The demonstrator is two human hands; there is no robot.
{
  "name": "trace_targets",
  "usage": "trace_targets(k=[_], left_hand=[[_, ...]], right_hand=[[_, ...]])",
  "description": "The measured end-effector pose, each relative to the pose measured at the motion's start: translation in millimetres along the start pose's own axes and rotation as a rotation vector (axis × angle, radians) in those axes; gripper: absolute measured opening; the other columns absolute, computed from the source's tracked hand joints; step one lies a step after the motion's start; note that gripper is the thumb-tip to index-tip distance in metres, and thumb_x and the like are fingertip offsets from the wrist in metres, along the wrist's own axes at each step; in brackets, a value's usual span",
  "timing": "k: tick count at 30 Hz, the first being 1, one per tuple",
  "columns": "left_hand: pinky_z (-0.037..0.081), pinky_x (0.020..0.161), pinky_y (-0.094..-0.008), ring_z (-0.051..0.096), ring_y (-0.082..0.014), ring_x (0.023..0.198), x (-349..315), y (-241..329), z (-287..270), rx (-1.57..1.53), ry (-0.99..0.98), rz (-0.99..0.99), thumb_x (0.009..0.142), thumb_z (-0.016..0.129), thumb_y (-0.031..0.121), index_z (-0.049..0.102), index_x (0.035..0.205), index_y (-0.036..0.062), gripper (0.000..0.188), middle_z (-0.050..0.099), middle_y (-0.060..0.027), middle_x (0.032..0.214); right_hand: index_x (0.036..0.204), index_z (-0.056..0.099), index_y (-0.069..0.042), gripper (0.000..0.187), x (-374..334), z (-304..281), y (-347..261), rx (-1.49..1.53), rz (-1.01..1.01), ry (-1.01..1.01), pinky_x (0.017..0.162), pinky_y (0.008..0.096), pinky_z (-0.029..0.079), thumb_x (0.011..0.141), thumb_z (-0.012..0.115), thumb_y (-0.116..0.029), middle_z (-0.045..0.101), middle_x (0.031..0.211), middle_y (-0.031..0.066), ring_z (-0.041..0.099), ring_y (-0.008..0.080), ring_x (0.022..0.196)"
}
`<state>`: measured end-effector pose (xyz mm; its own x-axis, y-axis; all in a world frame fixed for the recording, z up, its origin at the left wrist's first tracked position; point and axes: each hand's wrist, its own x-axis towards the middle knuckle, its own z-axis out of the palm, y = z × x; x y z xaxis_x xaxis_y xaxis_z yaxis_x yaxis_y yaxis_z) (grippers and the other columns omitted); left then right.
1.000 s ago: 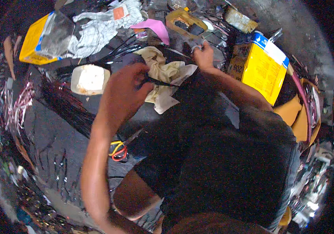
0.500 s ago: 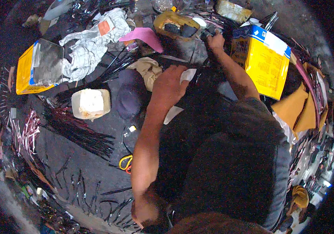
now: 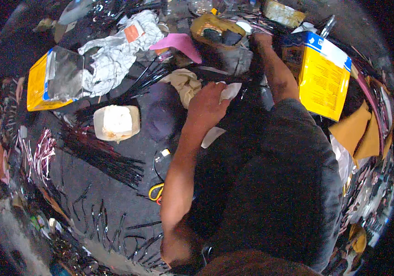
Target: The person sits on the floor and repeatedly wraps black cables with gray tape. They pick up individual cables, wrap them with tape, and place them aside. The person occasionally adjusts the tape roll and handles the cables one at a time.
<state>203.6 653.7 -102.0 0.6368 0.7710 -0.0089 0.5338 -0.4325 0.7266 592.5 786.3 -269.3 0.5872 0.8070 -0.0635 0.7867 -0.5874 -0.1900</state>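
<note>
My left hand (image 3: 207, 105) is closed around a small whitish flat piece (image 3: 231, 91), which sticks out past its fingers. A similar pale piece (image 3: 213, 137) lies below that wrist, against dark cloth. Beside the hand are a crumpled tan cloth or paper (image 3: 185, 85) and a dark purple rounded object (image 3: 163, 115). Farther off, my right hand (image 3: 263, 40) reaches among thin strips (image 3: 260, 28), close to a white disc (image 3: 244, 26) and an amber tub (image 3: 198, 28) with dark pieces inside. Its fingers are hard to make out, so any hold is unclear.
Yellow-and-blue containers stand at right (image 3: 324, 80) and left (image 3: 38, 87). A pink piece (image 3: 178, 45), a crumpled white sheet (image 3: 114, 64), a tub with white stuff (image 3: 116, 122), black strips (image 3: 109, 158) and yellow-handled scissors (image 3: 156, 191) lie about.
The whole view has shifted slightly, so things sit farther right. My right hand has moved a little farther away, toward the strips beside the white disc. My left hand keeps its whitish piece.
</note>
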Motion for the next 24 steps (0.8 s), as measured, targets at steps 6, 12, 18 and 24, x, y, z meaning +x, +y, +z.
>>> trace_targets(k=[6, 12, 18, 24], left_hand=[[0.051, 0.084, -0.0462, 0.061, -0.0363, 0.098, 1, 11, 4, -0.025, -0.036, 0.038, 0.082, 0.063, 0.021, 0.06, 0.116, 0.0075, 0.037, 0.061, -0.0162, 0.106], [0.051, 0.086, -0.0451, 0.06, -0.035, 0.102, -7, -1, -9, 0.1, -0.062, 0.035, 0.082, 0.062, 0.02, 0.059, 0.117, 0.0085, 0.037, 0.061, -0.0152, 0.107], [0.05, 0.088, -0.0452, 0.061, -0.0354, 0.103, -34, -8, -100, 0.268, -0.027, -0.031, 0.08, 0.065, 0.02, 0.062, 0.114, 0.0088, 0.036, 0.063, -0.0169, 0.111], [0.049, 0.09, -0.0459, 0.061, -0.0372, 0.104, -83, -36, -164, 0.395, -0.015, -0.314, 0.079, 0.071, 0.017, 0.062, 0.116, 0.0085, 0.039, 0.064, -0.0187, 0.111]], right_hand=[[0.095, 0.071, 0.003, 0.061, 7, -27, 48, 0.163, 0.372, 0.212, 0.085, 0.0381, 0.053, 0.067, 0.074, -0.051, 0.07, 0.104, 0.0194, 0.068, 0.0296, 0.099], [0.097, 0.072, -0.001, 0.069, 35, -44, 82, 0.23, 0.418, 0.249, 0.085, 0.0402, 0.053, 0.069, 0.068, -0.064, 0.07, 0.103, 0.0186, 0.068, 0.0324, 0.1], [0.086, 0.073, -0.004, 0.061, 45, -112, 64, 0.047, 0.074, 0.421, 0.08, 0.0446, 0.052, 0.074, 0.063, -0.063, 0.07, 0.088, 0.0212, 0.067, 0.0385, 0.09], [0.087, 0.073, -0.002, 0.043, -93, -145, -90, 0.192, -0.48, 0.116, 0.069, 0.0388, 0.053, 0.08, 0.064, -0.044, 0.071, 0.079, 0.0154, 0.068, 0.0276, 0.076]])
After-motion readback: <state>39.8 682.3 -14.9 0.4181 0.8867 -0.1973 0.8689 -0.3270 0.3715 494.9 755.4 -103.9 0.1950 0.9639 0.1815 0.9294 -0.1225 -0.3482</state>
